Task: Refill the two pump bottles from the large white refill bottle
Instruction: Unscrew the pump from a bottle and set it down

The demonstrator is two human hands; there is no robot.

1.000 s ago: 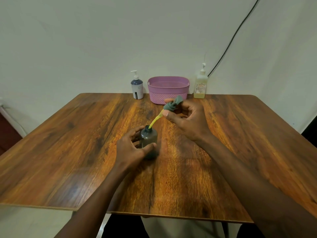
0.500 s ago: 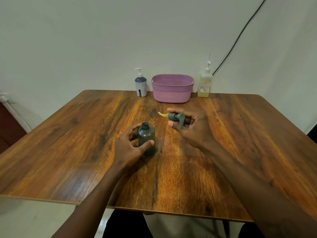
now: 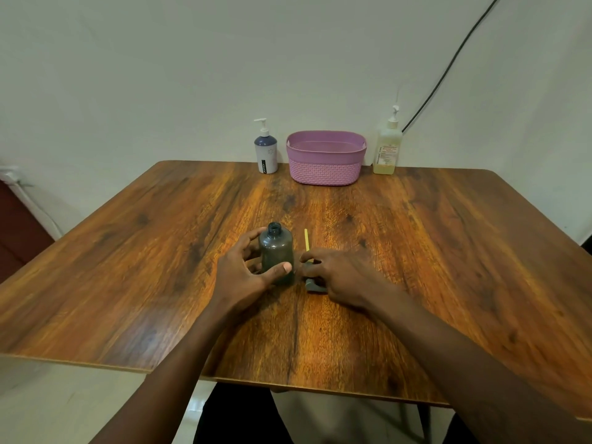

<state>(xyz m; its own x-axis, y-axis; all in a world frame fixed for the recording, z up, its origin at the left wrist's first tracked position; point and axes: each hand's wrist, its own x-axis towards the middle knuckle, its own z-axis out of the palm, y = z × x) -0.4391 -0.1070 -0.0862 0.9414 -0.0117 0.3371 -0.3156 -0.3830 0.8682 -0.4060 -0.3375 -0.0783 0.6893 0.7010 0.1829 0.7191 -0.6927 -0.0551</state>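
A wooden table (image 3: 448,251) stands against a pale wall. Near its middle, a small dark grey bottle (image 3: 276,251) stands upright, long axis vertical, its open neck pointing up with no cap. The left hand (image 3: 246,274) wraps around it from the left, thumb across the front and fingers behind, forearm reaching in from the near edge. Just right of the bottle, the removed pump head (image 3: 312,283) lies on the table, its yellow dip tube (image 3: 306,240) pointing toward the far edge. The right hand (image 3: 339,277) rests palm down over the pump head, fingers curled on it. Along the far edge stand a white-and-blue pump bottle (image 3: 266,152), a purple basket (image 3: 325,169) and a pale yellow pump bottle (image 3: 387,150).
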